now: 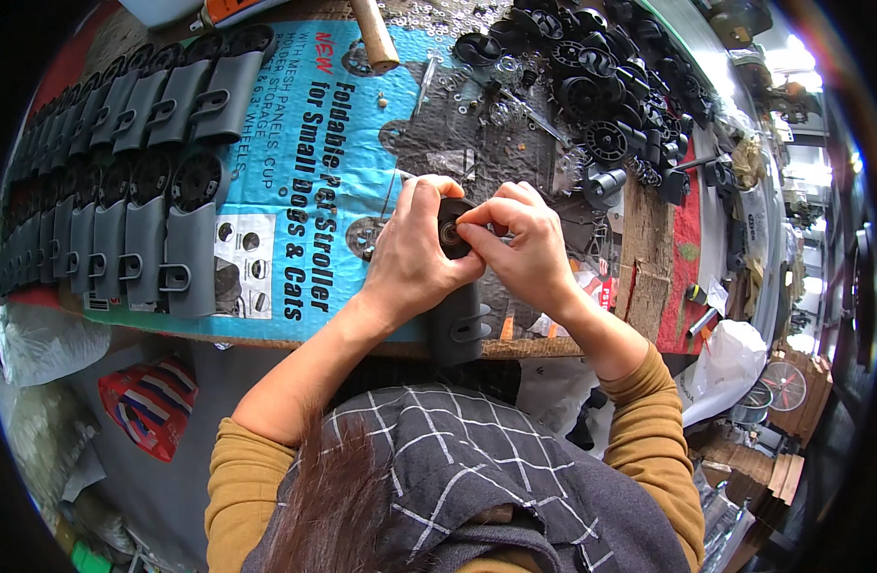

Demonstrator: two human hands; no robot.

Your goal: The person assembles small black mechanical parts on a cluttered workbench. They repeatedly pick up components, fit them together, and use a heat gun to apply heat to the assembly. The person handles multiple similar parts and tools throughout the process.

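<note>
My left hand (414, 253) is wrapped around the round end of a dark grey plastic housing (457, 329), whose flat body with a small loop hangs toward the table's front edge. Thumb and forefinger of my right hand (522, 239) are pinched together at the middle of that round end. Whatever they hold there is too small and covered to make out. On the left, similar grey housings (190, 248) lie in two rows, their round ends pointing away from me.
Blue printed sheeting (295, 191) covers the table. A wooden handle (374, 38) lies at the back, near scattered small metal rings (438, 24). Black plastic wheel parts (605, 138) are heaped at the back right, with springs and metal rods nearby. A white plastic bag (729, 368) hangs right.
</note>
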